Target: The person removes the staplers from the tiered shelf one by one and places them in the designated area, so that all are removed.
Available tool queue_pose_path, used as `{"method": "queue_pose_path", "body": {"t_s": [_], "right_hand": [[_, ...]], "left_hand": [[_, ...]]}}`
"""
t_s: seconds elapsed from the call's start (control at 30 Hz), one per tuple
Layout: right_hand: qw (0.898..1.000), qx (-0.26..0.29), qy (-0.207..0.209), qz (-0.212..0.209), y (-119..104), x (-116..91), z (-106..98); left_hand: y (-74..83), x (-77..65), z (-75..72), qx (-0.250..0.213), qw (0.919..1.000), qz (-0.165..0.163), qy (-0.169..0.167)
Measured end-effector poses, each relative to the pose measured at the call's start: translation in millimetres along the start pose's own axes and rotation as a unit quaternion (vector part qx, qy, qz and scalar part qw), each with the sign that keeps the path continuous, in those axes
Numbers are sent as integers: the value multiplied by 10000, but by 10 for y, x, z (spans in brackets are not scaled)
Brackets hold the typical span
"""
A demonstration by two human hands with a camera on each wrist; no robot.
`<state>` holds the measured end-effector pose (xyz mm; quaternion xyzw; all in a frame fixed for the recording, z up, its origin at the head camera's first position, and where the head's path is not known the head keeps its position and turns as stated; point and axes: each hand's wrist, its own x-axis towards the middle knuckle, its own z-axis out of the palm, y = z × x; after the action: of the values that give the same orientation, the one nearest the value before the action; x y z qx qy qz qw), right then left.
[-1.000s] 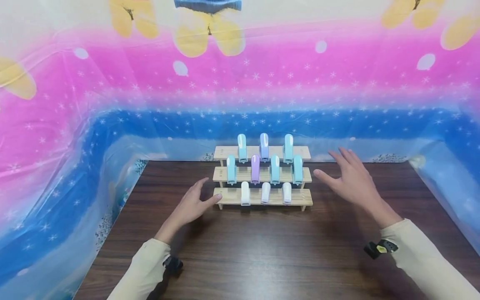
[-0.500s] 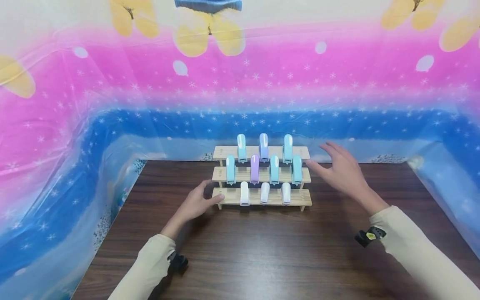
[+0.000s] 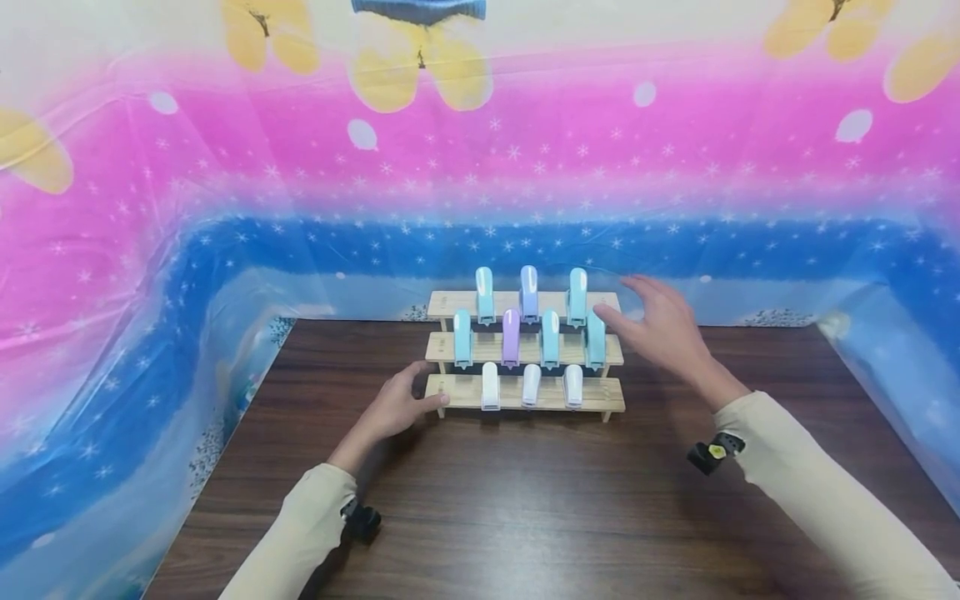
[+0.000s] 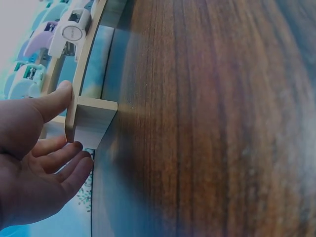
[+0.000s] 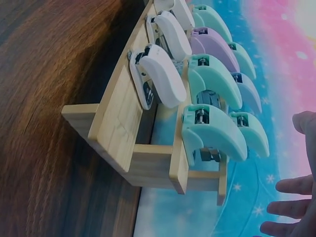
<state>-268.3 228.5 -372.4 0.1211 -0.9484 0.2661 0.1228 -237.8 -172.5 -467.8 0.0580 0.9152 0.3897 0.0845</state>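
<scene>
A three-tier wooden rack [image 3: 457, 388] holds rows of small staplers. White staplers [image 3: 531, 386] stand on the front tier. Mint staplers [image 3: 550, 337] and a purple stapler [image 3: 511, 337] fill the middle one. The top tier bears two mint ones and a blue-violet stapler [image 3: 528, 293]. My left hand [image 4: 44, 143] grips the left end of the front board, thumb on its upper face, fingers around the end and below. My right hand [image 3: 663, 329] hovers by the rack's upper right end, fingers spread, holding nothing; its thumb is near the rightmost mint stapler [image 5: 213, 131].
The rack stands at the back of a dark wood table [image 3: 525, 500]. Behind it and along both sides hangs a pink and blue printed cloth [image 3: 300, 183]. A small black camera [image 3: 705, 457] is strapped to the right wrist, another to the left.
My right hand has moved left and slightly away from me, toward the rack's upper right end. The left hand has shifted slightly right onto the front board. The staplers stay in place.
</scene>
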Motion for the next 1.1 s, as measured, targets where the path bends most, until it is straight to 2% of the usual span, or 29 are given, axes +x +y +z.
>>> {"method": "queue_pose_path", "body": {"t_s": [0.23, 0.63, 1.1], "right_hand": [[9995, 313, 16, -51, -43, 111, 109], [9950, 948, 238, 186, -72, 224, 325], [9919, 1185, 183, 422, -71, 326, 478]], "left_hand": [[-6, 3, -18, 106, 9999, 5, -24], [-37, 15, 1, 99, 9999, 13, -67], [-47, -1, -14, 133, 9998, 127, -38]]}}
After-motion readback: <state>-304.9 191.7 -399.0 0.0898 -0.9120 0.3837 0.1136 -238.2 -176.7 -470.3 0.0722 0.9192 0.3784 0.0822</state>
